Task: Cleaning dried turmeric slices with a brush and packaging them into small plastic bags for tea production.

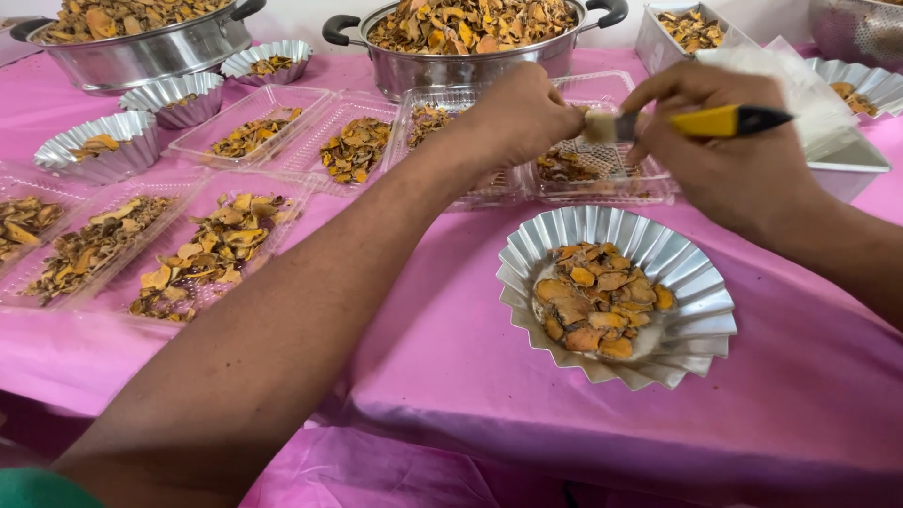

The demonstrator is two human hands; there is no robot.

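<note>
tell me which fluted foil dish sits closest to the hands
The foil dish of orange slices just below the right hand, alone at the near table edge. The other fluted dishes sit far left and far right.

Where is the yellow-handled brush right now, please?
In the head view, the yellow-handled brush is upper right, in the right hand, above the fluted foil dish of orange slices.

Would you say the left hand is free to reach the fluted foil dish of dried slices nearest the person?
Probably not at once: the left hand pinches a small pale piece, though the fluted foil dish lies unobstructed.
</note>
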